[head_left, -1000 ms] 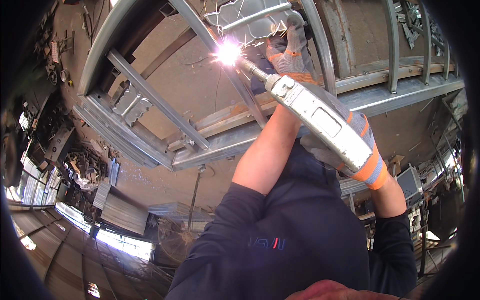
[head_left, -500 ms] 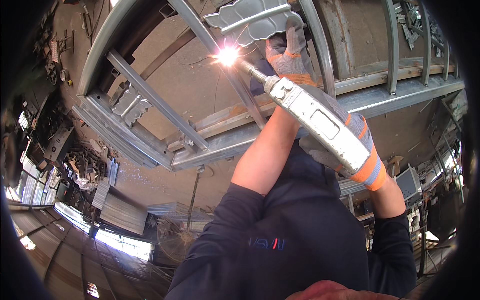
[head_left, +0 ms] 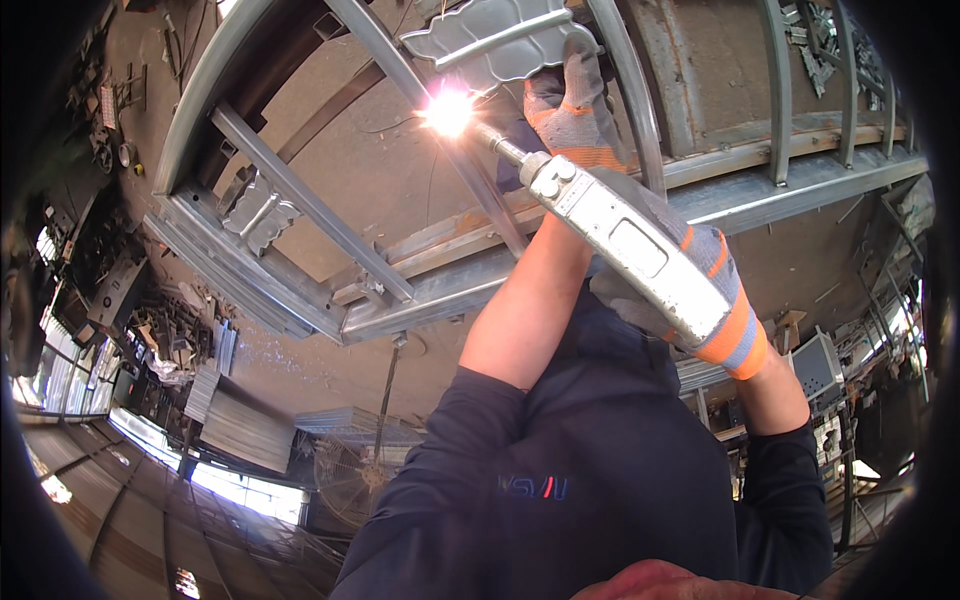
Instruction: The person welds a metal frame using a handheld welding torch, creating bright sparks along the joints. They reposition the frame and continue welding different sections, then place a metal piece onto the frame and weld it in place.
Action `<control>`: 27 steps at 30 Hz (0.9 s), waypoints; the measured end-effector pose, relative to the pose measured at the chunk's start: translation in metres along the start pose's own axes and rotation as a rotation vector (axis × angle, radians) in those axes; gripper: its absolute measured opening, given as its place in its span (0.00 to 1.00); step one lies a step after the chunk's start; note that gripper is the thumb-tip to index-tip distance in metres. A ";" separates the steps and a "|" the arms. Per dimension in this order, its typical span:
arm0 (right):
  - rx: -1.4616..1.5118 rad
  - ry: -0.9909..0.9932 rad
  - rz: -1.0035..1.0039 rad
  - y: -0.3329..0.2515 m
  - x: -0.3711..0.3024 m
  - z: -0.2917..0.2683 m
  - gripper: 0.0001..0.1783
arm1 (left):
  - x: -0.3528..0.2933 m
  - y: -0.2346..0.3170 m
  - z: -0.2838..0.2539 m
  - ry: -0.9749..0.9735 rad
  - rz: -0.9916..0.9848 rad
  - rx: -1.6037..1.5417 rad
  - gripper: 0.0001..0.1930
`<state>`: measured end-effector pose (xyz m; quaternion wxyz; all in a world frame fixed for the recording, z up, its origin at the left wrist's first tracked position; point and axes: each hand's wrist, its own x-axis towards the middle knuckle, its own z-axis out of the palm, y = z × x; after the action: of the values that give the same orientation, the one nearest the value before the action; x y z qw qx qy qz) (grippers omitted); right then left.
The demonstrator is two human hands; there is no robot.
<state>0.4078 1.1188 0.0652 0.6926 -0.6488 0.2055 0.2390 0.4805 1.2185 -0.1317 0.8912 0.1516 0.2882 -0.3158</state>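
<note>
My right hand (head_left: 712,265), in a grey and orange glove, is wrapped round a white handheld welding gun (head_left: 630,240). The gun's nozzle points up and left at a bright weld spark (head_left: 449,113), which glares on an upright square metal tube (head_left: 385,55). My left hand (head_left: 580,110), gloved alike, grips the lower right edge of a silver ornamental metal panel (head_left: 490,42). The panel's left end lies close to the tube, just above the spark; the glare hides the exact contact. My left forearm passes beneath the gun.
The metal frame (head_left: 470,285) spreads across the upper view, with bars rising at the right. A smaller ornamental panel (head_left: 262,212) sits between bars at the left. A caged fan (head_left: 350,470) stands lower left, scrap metal (head_left: 170,340) lies at far left, and a grey box (head_left: 818,368) stands at right.
The gun and spark have shifted very slightly left in view, along with the frame and panel. The spark glows larger. Both hands keep their grips.
</note>
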 end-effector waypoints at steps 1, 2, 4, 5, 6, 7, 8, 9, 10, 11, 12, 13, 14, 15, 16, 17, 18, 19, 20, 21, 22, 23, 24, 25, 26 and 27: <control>0.045 -0.002 0.041 -0.001 0.000 0.000 0.33 | 0.001 -0.002 0.001 -0.002 -0.001 0.001 0.16; -0.065 0.010 -0.058 -0.002 -0.001 -0.002 0.32 | 0.003 -0.002 0.001 -0.006 0.000 -0.004 0.16; -0.292 0.034 -0.256 -0.004 -0.001 -0.005 0.32 | 0.006 -0.004 0.003 -0.007 0.004 0.001 0.16; -0.261 0.032 -0.203 -0.007 -0.005 -0.009 0.32 | 0.008 -0.005 0.005 -0.010 0.005 0.013 0.16; -0.235 0.022 -0.176 -0.010 -0.007 -0.011 0.32 | 0.010 -0.005 0.007 0.000 0.008 0.019 0.16; -0.209 0.013 -0.148 -0.014 -0.011 -0.014 0.32 | 0.011 -0.004 0.010 0.012 0.008 0.030 0.16; -0.184 0.012 -0.118 -0.018 -0.014 -0.017 0.32 | 0.011 -0.004 0.014 0.038 0.013 0.037 0.16; -0.287 0.073 -0.166 -0.021 -0.019 -0.015 0.31 | 0.012 -0.002 0.019 0.104 0.024 0.056 0.16; -0.295 0.133 -0.072 -0.025 -0.022 -0.012 0.31 | 0.012 0.000 0.024 0.214 0.053 0.066 0.15; -0.303 0.215 -0.026 -0.027 -0.025 -0.009 0.30 | 0.012 0.000 0.030 0.230 0.040 0.119 0.15; -0.272 0.318 -0.009 -0.029 -0.027 -0.004 0.29 | 0.011 0.002 0.035 0.221 0.024 0.103 0.15; -0.315 0.361 -0.018 -0.030 -0.028 0.000 0.28 | 0.011 0.002 0.040 0.176 0.100 0.166 0.15; -0.188 0.437 -0.018 -0.030 -0.028 0.005 0.28 | 0.010 -0.001 0.046 0.090 0.233 0.220 0.12; -0.223 0.472 -0.041 -0.029 -0.026 0.009 0.28 | 0.013 0.004 0.047 0.123 0.126 0.288 0.13; -0.256 0.504 -0.050 -0.028 -0.024 0.013 0.28 | 0.014 0.002 0.049 0.084 0.101 0.175 0.12; -0.326 0.488 -0.087 -0.027 -0.021 0.016 0.29 | 0.017 0.006 0.048 0.146 -0.042 0.125 0.12; -0.373 0.479 -0.138 -0.026 -0.018 0.017 0.29 | 0.021 0.008 0.047 0.132 -0.153 0.055 0.11; -0.391 0.500 -0.133 -0.025 -0.015 0.021 0.30 | 0.024 0.008 0.045 0.148 -0.109 0.124 0.10; -0.364 0.525 -0.094 -0.024 -0.011 0.024 0.30 | 0.025 0.009 0.043 0.222 -0.080 0.214 0.10; -0.439 0.529 -0.088 -0.024 -0.008 0.028 0.30 | 0.028 0.010 0.041 0.276 -0.144 0.175 0.10; -0.512 0.524 -0.085 -0.024 -0.005 0.031 0.31 | 0.029 0.009 0.039 0.215 -0.132 0.167 0.10; -0.552 0.557 -0.109 -0.025 -0.002 0.035 0.29 | 0.029 0.010 0.036 0.193 -0.146 0.186 0.10; -0.562 0.572 -0.144 -0.026 0.001 0.038 0.26 | 0.028 0.008 0.035 0.295 -0.153 0.265 0.11; -0.567 0.585 -0.173 -0.027 0.004 0.041 0.24 | 0.026 0.007 0.034 0.317 -0.033 0.402 0.11; -0.570 0.591 -0.190 -0.029 0.006 0.044 0.22 | 0.023 0.005 0.033 0.237 -0.003 0.370 0.12; -0.543 0.596 -0.162 -0.031 0.009 0.047 0.21 | 0.022 0.004 0.033 0.179 0.024 0.347 0.12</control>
<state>0.4319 1.1648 0.0880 0.4227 -0.8630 0.2750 0.0309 0.5113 1.1963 -0.1186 0.8260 0.3340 0.3058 -0.3356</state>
